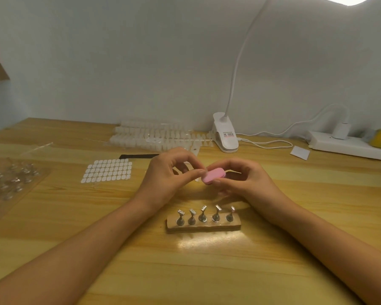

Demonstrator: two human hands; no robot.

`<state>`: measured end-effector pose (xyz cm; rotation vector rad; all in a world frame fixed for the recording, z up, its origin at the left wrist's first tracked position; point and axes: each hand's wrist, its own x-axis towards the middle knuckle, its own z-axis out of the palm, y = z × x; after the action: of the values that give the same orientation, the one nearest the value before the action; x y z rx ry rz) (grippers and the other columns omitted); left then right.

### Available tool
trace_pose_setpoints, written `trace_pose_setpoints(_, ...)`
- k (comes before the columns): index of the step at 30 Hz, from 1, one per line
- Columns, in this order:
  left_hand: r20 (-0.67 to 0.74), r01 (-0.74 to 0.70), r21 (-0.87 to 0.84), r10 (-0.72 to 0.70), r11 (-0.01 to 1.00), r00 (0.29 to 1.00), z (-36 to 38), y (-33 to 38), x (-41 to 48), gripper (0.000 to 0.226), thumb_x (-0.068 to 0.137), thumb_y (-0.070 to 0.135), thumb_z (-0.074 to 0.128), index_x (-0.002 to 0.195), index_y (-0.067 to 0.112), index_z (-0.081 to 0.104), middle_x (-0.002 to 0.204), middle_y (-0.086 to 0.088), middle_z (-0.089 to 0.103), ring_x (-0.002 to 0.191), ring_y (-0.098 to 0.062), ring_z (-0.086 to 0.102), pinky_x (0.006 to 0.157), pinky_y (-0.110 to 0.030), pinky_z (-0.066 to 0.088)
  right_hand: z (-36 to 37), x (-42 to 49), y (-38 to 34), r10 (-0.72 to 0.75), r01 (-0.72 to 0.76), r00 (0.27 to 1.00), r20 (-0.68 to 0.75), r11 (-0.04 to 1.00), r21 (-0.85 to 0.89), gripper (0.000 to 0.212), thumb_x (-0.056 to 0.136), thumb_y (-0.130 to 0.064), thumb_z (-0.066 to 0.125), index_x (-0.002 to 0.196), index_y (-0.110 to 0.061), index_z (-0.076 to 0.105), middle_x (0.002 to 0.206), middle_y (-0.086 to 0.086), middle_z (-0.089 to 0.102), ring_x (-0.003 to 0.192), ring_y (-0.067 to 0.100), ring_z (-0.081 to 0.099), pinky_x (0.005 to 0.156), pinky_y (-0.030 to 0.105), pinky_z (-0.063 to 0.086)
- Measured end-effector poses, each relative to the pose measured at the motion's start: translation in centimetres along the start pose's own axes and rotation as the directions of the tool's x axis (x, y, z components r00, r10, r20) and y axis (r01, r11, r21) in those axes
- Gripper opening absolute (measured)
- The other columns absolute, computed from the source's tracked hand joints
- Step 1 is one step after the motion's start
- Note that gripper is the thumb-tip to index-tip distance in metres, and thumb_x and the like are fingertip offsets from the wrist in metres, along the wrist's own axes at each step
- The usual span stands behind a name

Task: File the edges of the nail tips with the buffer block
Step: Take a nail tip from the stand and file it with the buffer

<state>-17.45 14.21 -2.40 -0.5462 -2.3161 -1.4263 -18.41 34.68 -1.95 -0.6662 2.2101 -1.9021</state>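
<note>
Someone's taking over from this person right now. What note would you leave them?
Right hand grips the pink oval buffer block.
Left hand pinches what looks like a small clear nail tip against the block's end.
Spare nail-tip strips lie at the back of the wooden table.
Wooden holder with five metal stands sits nearest.
Done: cannot tell.
Left: finish this edge, then the others.

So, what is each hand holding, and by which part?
Right hand grips the pink buffer block by its long sides. Left hand pinches a tiny item at the block's end; unidentifiable.
</note>
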Motion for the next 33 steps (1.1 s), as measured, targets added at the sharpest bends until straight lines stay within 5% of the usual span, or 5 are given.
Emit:
trace_pose_setpoints(12,0.014,-0.034,-0.010,0.034,0.999,0.999,0.0,0.6,-0.1,0.003,0.082,0.022,0.074,0.082,0.022,0.071,0.090,0.011,0.064,0.076,-0.003,0.058,0.064,-0.015,0.046,-0.4,0.2,-0.2,0.065,-0.033,0.993,-0.102,0.957,0.288,0.031,0.084,-0.019,0.067,0.109,-0.002,0.062,0.094,0.012,0.076,0.089,0.025,0.073,0.075,0.032,0.062)
trace_pose_setpoints(16,0.029,-0.076,-0.009,0.077,0.997,0.997,0.1,0.9,-0.1,0.007,0.083,0.017,0.073,0.081,0.023,0.069,0.090,0.007,0.063,0.077,0.001,0.057,0.066,-0.009,0.043,0.4,0.0,-0.1,0.026,-0.023,0.999,-0.023,0.994,0.110,0.031,0.081,-0.019,0.071,0.105,-0.001,0.065,0.094,0.015,0.076,0.088,0.028,0.074,0.074,0.033,0.063)
trace_pose_setpoints(19,0.044,-0.070,-0.011,0.071,0.997,0.997,0.1,1.0,-0.2,0.011,0.083,0.017,0.073,0.080,0.026,0.067,0.091,0.007,0.062,0.076,0.002,0.056,0.066,-0.007,0.042,0.0,0.2,-0.1,0.046,-0.009,0.987,-0.153,0.973,0.230,0.032,0.081,-0.020,0.068,0.106,0.000,0.064,0.092,0.014,0.076,0.087,0.027,0.072,0.076,0.034,0.063)
trace_pose_setpoints(30,0.056,-0.082,0.007,0.081,0.997,0.995,0.3,0.7,0.0,0.006,0.085,0.018,0.071,0.083,0.022,0.067,0.092,0.006,0.060,0.077,0.000,0.056,0.069,-0.011,0.044,0.5,0.0,-0.1,0.032,-0.027,0.999,-0.043,0.995,0.092,0.028,0.082,-0.015,0.071,0.103,0.003,0.066,0.091,0.018,0.075,0.084,0.030,0.074,0.076,0.034,0.062)
trace_pose_setpoints(33,0.072,-0.063,-0.013,0.063,0.998,0.995,0.3,0.8,0.0,0.007,0.086,0.016,0.070,0.083,0.022,0.067,0.092,0.007,0.060,0.079,0.001,0.055,0.069,-0.012,0.045,0.4,0.1,-0.3,0.016,0.011,0.987,-0.159,0.986,0.164,0.030,0.079,-0.020,0.070,0.102,-0.001,0.066,0.092,0.014,0.076,0.086,0.027,0.073,0.074,0.030,0.062)
